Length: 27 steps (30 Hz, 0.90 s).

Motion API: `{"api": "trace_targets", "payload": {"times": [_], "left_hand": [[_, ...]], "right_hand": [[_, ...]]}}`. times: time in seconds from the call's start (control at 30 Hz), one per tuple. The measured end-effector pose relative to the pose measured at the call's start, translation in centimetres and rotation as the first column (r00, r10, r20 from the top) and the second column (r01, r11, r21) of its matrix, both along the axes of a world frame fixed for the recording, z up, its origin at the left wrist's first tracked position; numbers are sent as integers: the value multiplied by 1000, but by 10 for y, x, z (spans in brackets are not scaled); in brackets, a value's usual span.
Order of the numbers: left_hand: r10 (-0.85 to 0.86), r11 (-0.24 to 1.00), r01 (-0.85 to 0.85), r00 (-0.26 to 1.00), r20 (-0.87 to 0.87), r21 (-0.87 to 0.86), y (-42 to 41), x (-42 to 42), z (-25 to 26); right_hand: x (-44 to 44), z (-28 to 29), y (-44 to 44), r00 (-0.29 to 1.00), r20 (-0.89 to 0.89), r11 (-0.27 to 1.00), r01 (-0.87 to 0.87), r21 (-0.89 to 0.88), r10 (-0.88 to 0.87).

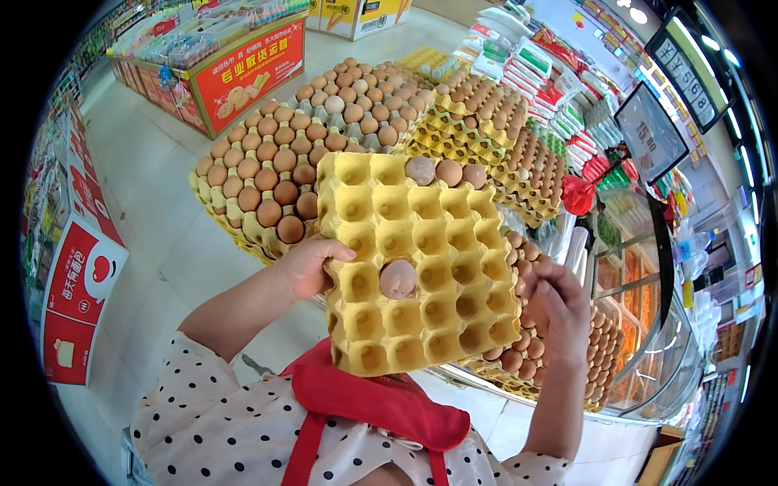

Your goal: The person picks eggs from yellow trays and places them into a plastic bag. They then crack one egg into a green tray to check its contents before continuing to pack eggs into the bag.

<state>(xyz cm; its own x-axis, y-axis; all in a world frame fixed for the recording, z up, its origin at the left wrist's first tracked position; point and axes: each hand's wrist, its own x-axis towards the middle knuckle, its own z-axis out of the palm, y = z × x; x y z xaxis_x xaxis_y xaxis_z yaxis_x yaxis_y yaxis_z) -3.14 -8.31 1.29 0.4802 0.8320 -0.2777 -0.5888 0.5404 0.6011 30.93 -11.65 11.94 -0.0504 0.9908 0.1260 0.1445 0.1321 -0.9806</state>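
Note:
My left hand (310,267) grips the left edge of a yellow pulp egg tray (425,243), its thumb on top. The tray carries three eggs along its far edge, one of them the brown egg (449,173), and a paler egg (399,279) near the middle whose shell looks cracked. The other cups of that tray hold no eggs. My right hand (556,297) is raised just right of the tray, fingers curled, over trays of brown eggs (512,360); whether something is inside its fingers cannot be told.
Stacked egg trays (261,176) full of brown eggs stand beyond and to the left. More stacks (474,115) rise behind, near piled sacks (535,67). A curved glass display case (632,267) is at the right, beneath price signs (652,133). Red-fronted shop displays (255,73) line the left side.

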Motion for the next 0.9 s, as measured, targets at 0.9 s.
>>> {"api": "trace_targets", "payload": {"times": [0.9], "left_hand": [[-35, 999, 34, 998, -59, -6, -13, -13, 5]], "right_hand": [[-104, 15, 131, 613, 720, 928, -351, -121, 326]]}}
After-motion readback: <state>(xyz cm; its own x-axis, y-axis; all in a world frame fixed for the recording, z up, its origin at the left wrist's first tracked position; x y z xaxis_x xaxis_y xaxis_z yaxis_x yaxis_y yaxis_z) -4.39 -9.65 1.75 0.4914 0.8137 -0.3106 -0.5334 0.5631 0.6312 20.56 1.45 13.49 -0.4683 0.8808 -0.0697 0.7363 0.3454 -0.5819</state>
